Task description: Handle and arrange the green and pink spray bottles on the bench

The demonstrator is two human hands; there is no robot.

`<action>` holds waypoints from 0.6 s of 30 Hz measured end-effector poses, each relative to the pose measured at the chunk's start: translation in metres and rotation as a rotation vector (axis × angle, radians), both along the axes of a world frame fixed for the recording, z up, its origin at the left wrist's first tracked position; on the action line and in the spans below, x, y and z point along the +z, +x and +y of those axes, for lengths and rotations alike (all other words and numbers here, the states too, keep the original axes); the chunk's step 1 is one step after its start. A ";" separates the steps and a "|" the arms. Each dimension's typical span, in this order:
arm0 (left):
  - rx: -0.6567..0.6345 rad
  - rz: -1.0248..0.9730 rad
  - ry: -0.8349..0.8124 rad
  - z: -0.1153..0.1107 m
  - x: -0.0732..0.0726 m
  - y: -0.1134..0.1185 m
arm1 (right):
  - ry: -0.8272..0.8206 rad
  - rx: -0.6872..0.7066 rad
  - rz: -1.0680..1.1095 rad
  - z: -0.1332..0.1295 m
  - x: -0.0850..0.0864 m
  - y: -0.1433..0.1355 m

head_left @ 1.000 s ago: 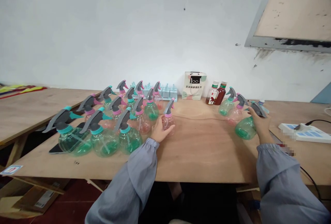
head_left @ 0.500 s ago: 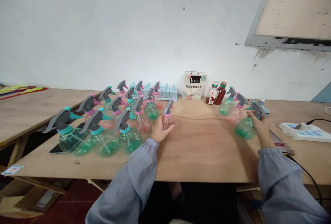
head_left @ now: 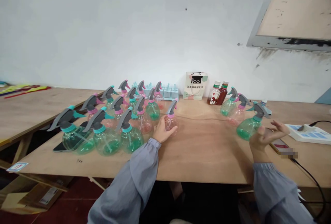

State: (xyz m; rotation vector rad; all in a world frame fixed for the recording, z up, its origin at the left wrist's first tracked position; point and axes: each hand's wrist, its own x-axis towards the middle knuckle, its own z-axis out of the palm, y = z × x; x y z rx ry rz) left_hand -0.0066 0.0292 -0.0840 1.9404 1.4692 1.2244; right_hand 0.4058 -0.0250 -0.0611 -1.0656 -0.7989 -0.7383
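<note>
My left hand (head_left: 164, 130) is wrapped round the clear body of a pink-collared spray bottle (head_left: 170, 122), which stands upright on the table. My right hand (head_left: 267, 136) is open, fingers apart, just right of a green spray bottle (head_left: 247, 127) with a teal collar and grey trigger head. Behind that bottle stand a pink spray bottle (head_left: 237, 113) and another green one (head_left: 228, 106). Left of my left hand, several green and pink spray bottles form rows, with a green one (head_left: 131, 139) at the front nearest to me.
A paper bag (head_left: 195, 86) and two red-brown bottles (head_left: 218, 93) stand by the wall. Light blue racks (head_left: 169, 92) sit behind the rows. A phone (head_left: 281, 146) with a cable and a white power strip (head_left: 309, 132) lie at the right.
My right hand has let go of the green spray bottle and drawn back to its right, fingers spreading. My left hand still holds the pink bottle.
</note>
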 end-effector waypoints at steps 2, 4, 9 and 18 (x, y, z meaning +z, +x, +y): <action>-0.023 0.019 -0.020 -0.004 0.001 0.006 | -0.067 0.115 -0.055 -0.007 0.002 -0.037; -0.039 0.028 -0.032 -0.010 0.002 0.015 | -0.311 0.364 -0.167 -0.008 0.008 -0.081; -0.113 0.108 -0.051 -0.032 0.001 0.048 | -0.665 0.790 -0.175 0.012 0.019 -0.185; -0.258 0.082 0.097 -0.068 0.016 0.021 | -0.713 1.017 0.098 0.035 0.016 -0.226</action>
